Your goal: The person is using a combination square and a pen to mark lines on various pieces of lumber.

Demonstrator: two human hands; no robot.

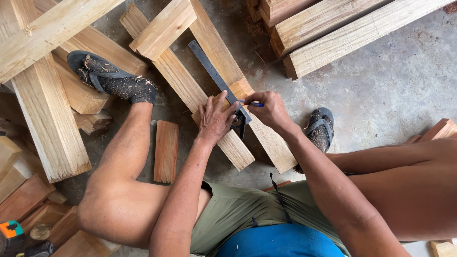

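My left hand (pixel 215 119) lies flat, fingers spread, pinning the try square (pixel 223 88) on the small wood block (pixel 223 128), which rests across two planks (pixel 190 90) on the concrete floor (pixel 381 90). My right hand (pixel 270 109) has its fingers pinched on a blue pencil (pixel 254 104) at the blade's edge. If my left palm eases, I judge the square could skew and the line go crooked. Room is tight: timbers (pixel 333 33) ahead, my sandalled foot (pixel 320 127) just right.

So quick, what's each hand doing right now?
Left hand: open, pressed flat on the dark metal try square and pale wooden plank.
Right hand: closed, holding a blue pencil.
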